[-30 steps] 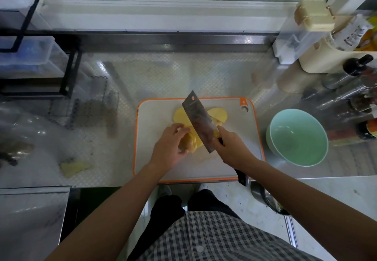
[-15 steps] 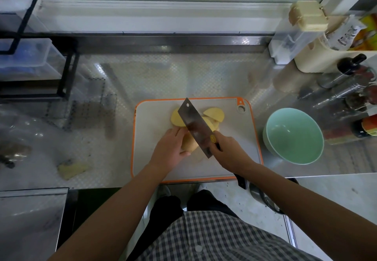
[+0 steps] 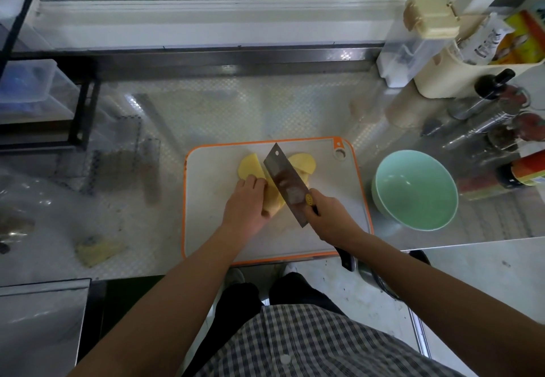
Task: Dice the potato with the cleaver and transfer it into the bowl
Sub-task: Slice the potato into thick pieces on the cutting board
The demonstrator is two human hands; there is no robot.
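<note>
We see the left hand (image 3: 246, 210) lying on the potato (image 3: 272, 199). Its fingers are curled over the top of the peeled yellow piece and the thumb is against its near end, so the potato is pinned down on the cutting board (image 3: 212, 199). Just to the right of that hand, the right hand (image 3: 330, 217) is wrapped tight round the handle of the cleaver (image 3: 284, 180). The dark butt of the handle sticks out behind the wrist, past the board's near edge. The broad blade runs away from the right hand, slanting forward and to the left, and sits close against the right side of the potato, just beside the left fingertips. We cannot tell whether its edge touches the board. Beyond the left hand a cut slice (image 3: 249, 167) lies flat on the board, and ahead of the right hand, on the far side of the blade, a few more slices (image 3: 303, 162) overlap one another. The pale green bowl (image 3: 415, 190) stands on the counter (image 3: 236, 111) to the right of the right hand, just off the board's right edge. Well to the left of the left hand a scrap of peel (image 3: 98, 251) lies on the counter.
</note>
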